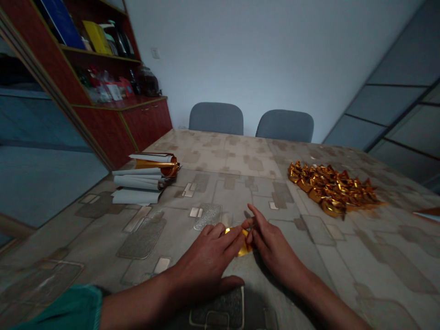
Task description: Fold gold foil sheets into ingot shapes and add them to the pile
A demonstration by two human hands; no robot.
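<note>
A small piece of gold foil paper (243,250) lies on the table in front of me, partly covered by my fingers. My left hand (209,256) rests palm down, its fingers stretched flat over the paper's left and upper part and its thumb apart. At the paper's right edge is my right hand (270,240), turned on its side. One of its fingers points up and away, while the others curl in against the foil. Beyond it, to the right, sits a cluster of folded gold foil pieces (330,185), packed closely together.
Curled foil sheets (140,178), pale on one side and gold on the other, are stacked at the left of the patterned table (233,158). Two grey chairs (216,118) stand at its far side. A red-brown cabinet (144,123) is at the back left. Another sheet (428,213) lies at the right edge.
</note>
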